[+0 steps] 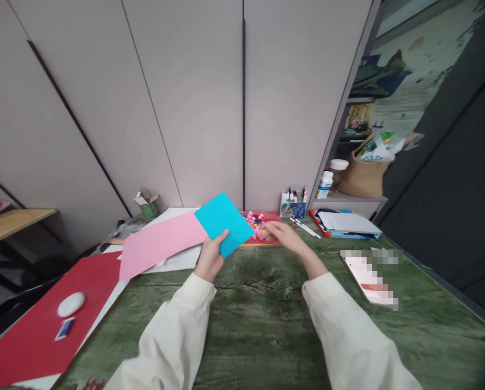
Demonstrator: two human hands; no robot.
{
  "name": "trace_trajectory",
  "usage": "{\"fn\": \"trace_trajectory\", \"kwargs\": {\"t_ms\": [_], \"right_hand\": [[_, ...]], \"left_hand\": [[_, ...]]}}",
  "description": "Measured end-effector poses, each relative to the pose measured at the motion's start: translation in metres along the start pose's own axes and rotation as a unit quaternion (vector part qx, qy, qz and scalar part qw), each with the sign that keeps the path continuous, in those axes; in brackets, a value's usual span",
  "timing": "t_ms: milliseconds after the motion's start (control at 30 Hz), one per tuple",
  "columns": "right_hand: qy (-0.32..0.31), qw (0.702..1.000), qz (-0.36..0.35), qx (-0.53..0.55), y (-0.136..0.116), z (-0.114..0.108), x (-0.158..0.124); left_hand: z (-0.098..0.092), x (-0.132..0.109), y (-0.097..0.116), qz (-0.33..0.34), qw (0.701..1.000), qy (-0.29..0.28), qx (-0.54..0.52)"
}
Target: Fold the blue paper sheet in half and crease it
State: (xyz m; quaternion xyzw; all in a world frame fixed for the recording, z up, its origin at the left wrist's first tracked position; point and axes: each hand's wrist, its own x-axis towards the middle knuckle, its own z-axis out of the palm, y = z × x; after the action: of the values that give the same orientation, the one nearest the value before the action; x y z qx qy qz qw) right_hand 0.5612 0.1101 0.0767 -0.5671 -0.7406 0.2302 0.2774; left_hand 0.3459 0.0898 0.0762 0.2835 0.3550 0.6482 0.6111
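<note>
My left hand (211,257) grips a bright blue square sheet of paper (225,219), with the thumb on its front face. The square is raised and tilted, one corner pointing up. A long pink paper strip (161,241) shows behind it on the left. My right hand (285,236) is slightly blurred, its fingers stretched loosely to the left by a heap of small pink, blue and yellow pieces (259,225). No object shows in these fingers. The pieces lie on a red sheet (275,216) and are partly covered by the blue paper.
Left on the green table (259,325) is a large red sheet (88,292) bearing a white oval object (71,304) and an eraser (65,328). A pen box (293,206), white pens (305,228), stacked papers (348,223) and a phone (366,276) are to the right.
</note>
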Motion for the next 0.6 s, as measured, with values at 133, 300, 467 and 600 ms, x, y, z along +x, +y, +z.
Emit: {"fn": "trace_trajectory", "kwargs": {"t_ms": [133, 300, 467, 600], "right_hand": [[0.025, 0.988, 0.081, -0.125, 0.041, -0.009, 0.03], [0.005, 0.972, 0.093, -0.215, 0.053, 0.011, 0.049], [-0.007, 0.971, 0.044, -0.233, 0.026, 0.061, 0.063], [-0.013, 0.974, 0.017, -0.226, 0.008, 0.088, 0.075]], "left_hand": [[-0.016, 0.018, 0.028, -0.01, 0.998, 0.054, -0.013], [-0.019, 0.017, 0.048, -0.013, 0.997, 0.065, -0.028], [-0.022, 0.019, 0.046, -0.013, 0.998, 0.049, -0.026], [-0.025, 0.022, 0.047, -0.021, 0.998, 0.047, -0.028]]}}
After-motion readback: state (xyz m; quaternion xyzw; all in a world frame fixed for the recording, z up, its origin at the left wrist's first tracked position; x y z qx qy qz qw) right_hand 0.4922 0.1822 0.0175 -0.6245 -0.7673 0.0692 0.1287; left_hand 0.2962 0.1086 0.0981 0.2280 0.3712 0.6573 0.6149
